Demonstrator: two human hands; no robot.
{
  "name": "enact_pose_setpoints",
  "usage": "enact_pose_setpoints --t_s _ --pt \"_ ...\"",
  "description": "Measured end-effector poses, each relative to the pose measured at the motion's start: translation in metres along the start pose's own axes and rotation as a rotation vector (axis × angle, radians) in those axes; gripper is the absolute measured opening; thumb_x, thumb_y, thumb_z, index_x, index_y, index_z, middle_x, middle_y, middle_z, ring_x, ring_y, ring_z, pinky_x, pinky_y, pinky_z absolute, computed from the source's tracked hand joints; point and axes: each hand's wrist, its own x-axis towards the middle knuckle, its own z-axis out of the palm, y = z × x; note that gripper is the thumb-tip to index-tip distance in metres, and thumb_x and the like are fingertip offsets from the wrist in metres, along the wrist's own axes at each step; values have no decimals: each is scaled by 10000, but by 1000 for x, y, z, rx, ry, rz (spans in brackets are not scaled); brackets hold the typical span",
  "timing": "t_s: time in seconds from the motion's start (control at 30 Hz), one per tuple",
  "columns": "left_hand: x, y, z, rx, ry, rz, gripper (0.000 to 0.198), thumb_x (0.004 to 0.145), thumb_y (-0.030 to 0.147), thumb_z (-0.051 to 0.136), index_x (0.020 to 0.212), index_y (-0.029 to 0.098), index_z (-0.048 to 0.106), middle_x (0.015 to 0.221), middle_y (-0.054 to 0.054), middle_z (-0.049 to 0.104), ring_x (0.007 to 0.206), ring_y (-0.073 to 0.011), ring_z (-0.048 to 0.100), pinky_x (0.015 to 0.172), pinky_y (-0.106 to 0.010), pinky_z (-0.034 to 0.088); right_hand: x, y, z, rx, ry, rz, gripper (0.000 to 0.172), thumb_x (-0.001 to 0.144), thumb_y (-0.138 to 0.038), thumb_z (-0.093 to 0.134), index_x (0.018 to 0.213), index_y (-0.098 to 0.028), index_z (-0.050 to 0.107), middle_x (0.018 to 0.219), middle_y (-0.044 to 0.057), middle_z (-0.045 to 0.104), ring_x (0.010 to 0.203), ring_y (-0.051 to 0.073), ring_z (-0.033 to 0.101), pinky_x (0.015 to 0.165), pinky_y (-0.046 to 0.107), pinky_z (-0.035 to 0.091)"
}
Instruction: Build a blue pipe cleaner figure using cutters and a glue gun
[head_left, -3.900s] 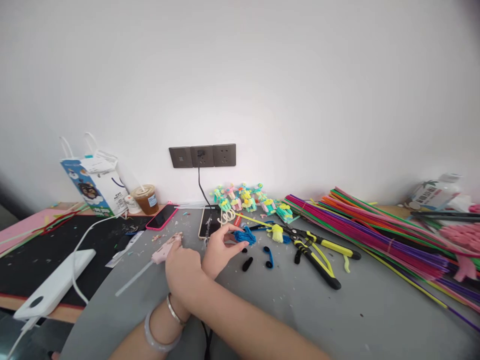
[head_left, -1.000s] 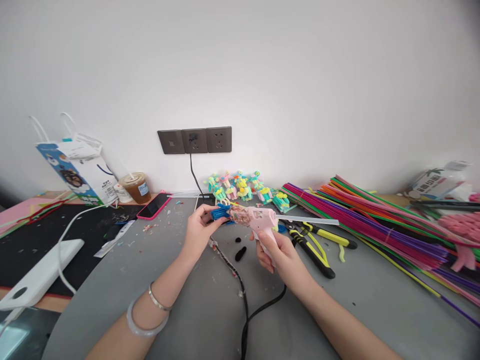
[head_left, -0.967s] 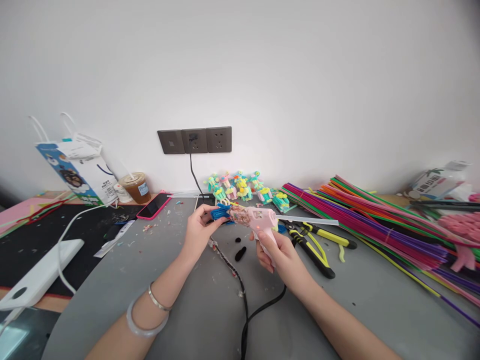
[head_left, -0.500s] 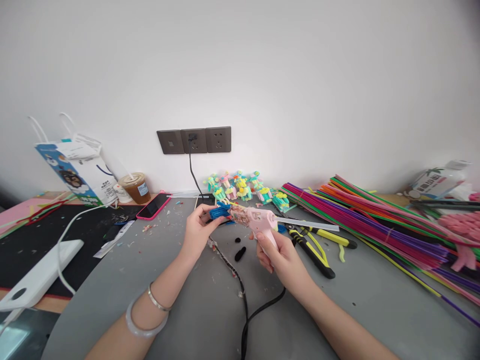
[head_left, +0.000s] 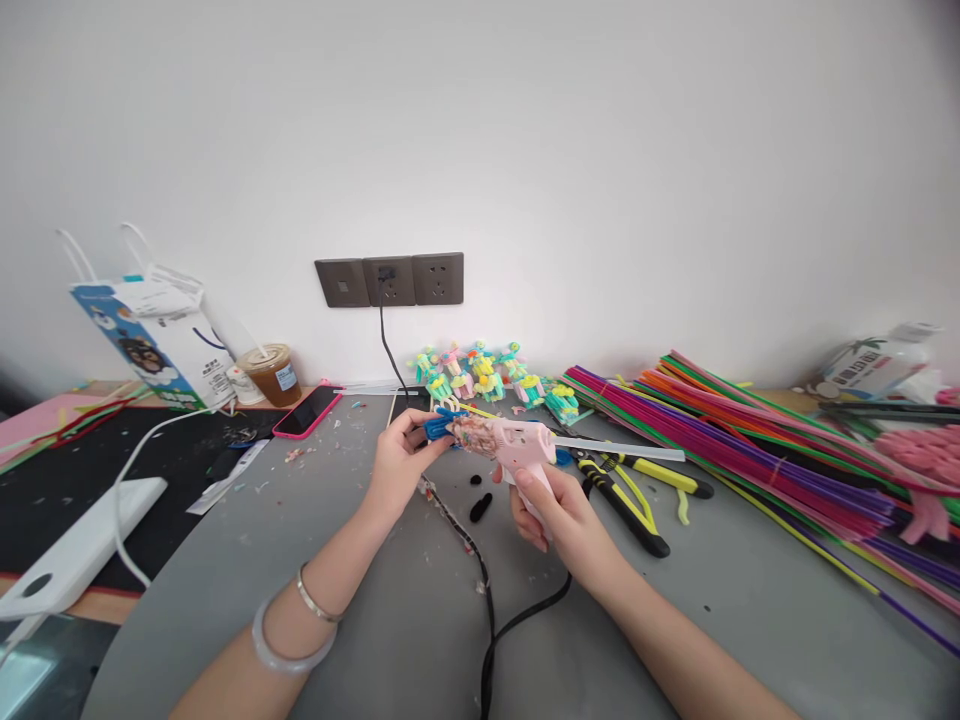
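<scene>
My right hand [head_left: 551, 505] is wrapped round the handle of a pink glue gun [head_left: 523, 440], with a long translucent glue stick [head_left: 622, 449] jutting from its back. The gun's front is crusted with old glue and points left. Between the thumb and fingers of my left hand [head_left: 403, 455] is a blue pipe-cleaner piece [head_left: 437, 427]. The gun's nozzle end meets or overlaps this piece; whether they touch I cannot tell. Two small black fuzzy bits [head_left: 481, 507] lie on the grey table [head_left: 360, 620] below the gun.
Small pastel pipe-cleaner figures [head_left: 487, 380] stand by the wall. Yellow-black pliers [head_left: 626, 510] and bundles of coloured pipe cleaners [head_left: 742, 450] lie to the right. Leftward are a phone [head_left: 308, 412], an iced drink [head_left: 271, 377] and a paper bag [head_left: 161, 345]. A black cord [head_left: 486, 590] runs beneath my hands.
My left hand and the blue piece have shifted slightly right. The glue gun has stayed nearly in place, its glue stick a touch farther right.
</scene>
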Motion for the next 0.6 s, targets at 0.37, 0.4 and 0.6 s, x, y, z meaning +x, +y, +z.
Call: enact_pose_setpoints --t_s 0.37,0.4,0.6 --pt "1 2 0 -1 29 -3 322 662 316 840 876 196 632 900 -37 734 913 -225 716 779 -338 604 2 2 -1 -17 45 -16 563 802 -736 575 819 -174 550 480 -90 373 381 66 312 398 226 265" --pt "1 2 0 1 32 -3 328 660 319 842 879 195 631 915 -40 736 917 -228 717 774 -338 604 2 2 -1 -24 50 -15 561 803 -735 574 814 -175 548 484 -87 377 384 67 315 398 227 269" --pt "0 3 0 9 33 4 307 668 326 833 867 194 641 943 -51 737 921 -226 715 760 -330 610 0 5 -2 -166 89 -58 532 838 -716 538 790 -186 537 497 -68 382 417 90 332 420 245 282"
